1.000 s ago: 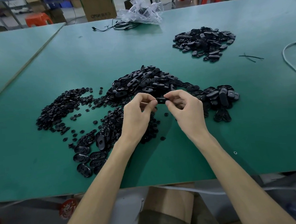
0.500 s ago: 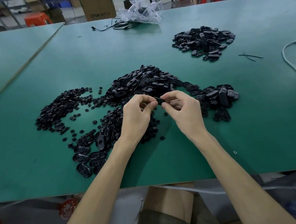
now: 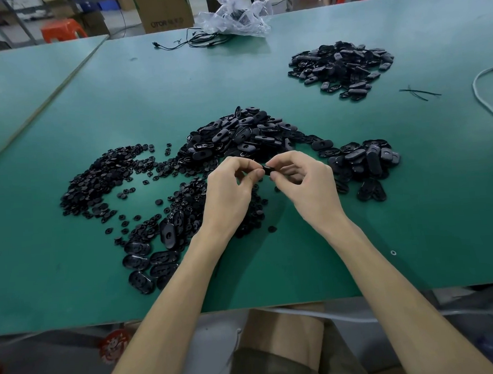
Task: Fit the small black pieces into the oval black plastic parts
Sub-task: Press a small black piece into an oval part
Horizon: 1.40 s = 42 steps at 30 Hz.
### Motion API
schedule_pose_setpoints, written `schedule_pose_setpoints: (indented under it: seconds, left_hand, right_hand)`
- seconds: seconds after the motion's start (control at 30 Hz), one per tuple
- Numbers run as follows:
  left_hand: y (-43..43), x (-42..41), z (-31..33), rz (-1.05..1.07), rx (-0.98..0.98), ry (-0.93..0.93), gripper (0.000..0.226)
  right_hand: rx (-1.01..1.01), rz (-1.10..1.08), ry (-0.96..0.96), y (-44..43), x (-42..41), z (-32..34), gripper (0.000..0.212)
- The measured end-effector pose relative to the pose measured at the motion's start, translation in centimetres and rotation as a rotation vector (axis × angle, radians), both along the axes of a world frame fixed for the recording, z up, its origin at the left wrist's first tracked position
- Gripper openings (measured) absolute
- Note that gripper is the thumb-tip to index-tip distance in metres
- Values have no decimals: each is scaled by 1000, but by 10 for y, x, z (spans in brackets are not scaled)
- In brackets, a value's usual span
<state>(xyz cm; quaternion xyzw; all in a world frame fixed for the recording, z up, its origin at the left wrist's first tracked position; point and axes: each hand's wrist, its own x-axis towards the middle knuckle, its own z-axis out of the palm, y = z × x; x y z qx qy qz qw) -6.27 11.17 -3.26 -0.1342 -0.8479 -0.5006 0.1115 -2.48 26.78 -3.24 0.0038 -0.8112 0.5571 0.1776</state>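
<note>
My right hand point(image 3: 308, 184) pinches a black oval part point(image 3: 267, 169) a little above the green table point(image 3: 274, 272). My left hand point(image 3: 228, 194) meets it from the left, fingertips pressed against the part's end; whether a small piece sits between them is hidden. Behind my hands lies a big heap of oval parts point(image 3: 236, 135). Small black pieces point(image 3: 102, 179) are spread to the left. More oval parts point(image 3: 363, 161) lie to the right, and several flat ones point(image 3: 148, 261) sit near the front edge.
A separate pile of oval parts point(image 3: 342, 66) lies at the back right. A crumpled plastic bag point(image 3: 236, 15) and black cables point(image 3: 197, 41) sit at the far edge. A white cord point(image 3: 487, 97) runs along the right side. A cardboard box point(image 3: 163, 8) stands beyond the table.
Both hands stay together on the oval part; the fingers have shifted slightly, with the left fingertips curled closer against its end.
</note>
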Motion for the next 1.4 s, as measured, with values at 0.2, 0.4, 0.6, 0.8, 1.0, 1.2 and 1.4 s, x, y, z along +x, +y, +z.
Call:
schedule_pose_setpoints:
  seconds: [0.2,0.4,0.6,0.8,1.0,1.2,1.4]
  left_hand:
    - [-2,-1,-1,11,5,10,7]
    - [-2,-1,-1,7,13,42,15]
    - [-1,1,2,8,33,67,18]
    - [-1,1,3,-54,62,13,21]
    - [0,2,3,-42,33,55,19]
    - [1,4,5,-48,72,38,24]
    - [0,7,9,-97,54,50,24]
  right_hand:
    - [-29,26,-18,0,0,0,19]
    - [-44,47,-13,0,0,1,21]
    - [-59,55,-3,0,2,2,25]
    - [-78,59,15,0,3,4,24]
    - [-79,36,6,-1,2,4,20]
    - [-65,48,-32,-1,2,1,16]
    - [-55,60,-28,-1,2,0,26]
